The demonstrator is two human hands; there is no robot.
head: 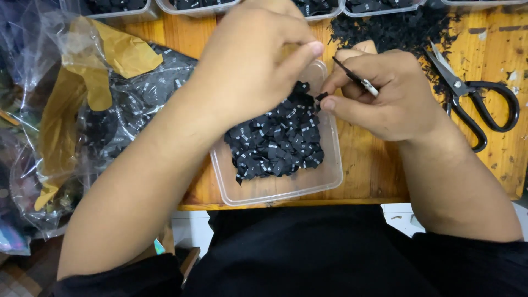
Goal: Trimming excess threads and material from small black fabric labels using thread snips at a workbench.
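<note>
1. A clear plastic tray (330,179) is serving as the landmark here, sitting on a wooden table (374,165) close to the person's body. To the tray's right, black-handled scissors (477,99) are lying flat, well apart from it. Behind the tray, a heap of black trimmings (396,27) is spreading across the wood, and more clear containers (198,5) are lining the far edge. To the tray's left, a crinkled clear plastic bag (126,104) with yellow paper (110,55) is resting.
2. The left hand (247,60) is hovering over the tray's far left corner, hiding that part of it, with its thumb and fingers pressed together; what they are pinching cannot be told.
3. The right hand (385,93) is hovering over the tray's far right corner, clamping a thin dark tool (355,77) and pinching a small black label (321,96) at its fingertips.
4. The label is tiny, dark and folded, just above the pile of black labels (278,140) with white print filling the tray.
5. The wood is showing an orange-brown, scuffed surface.
</note>
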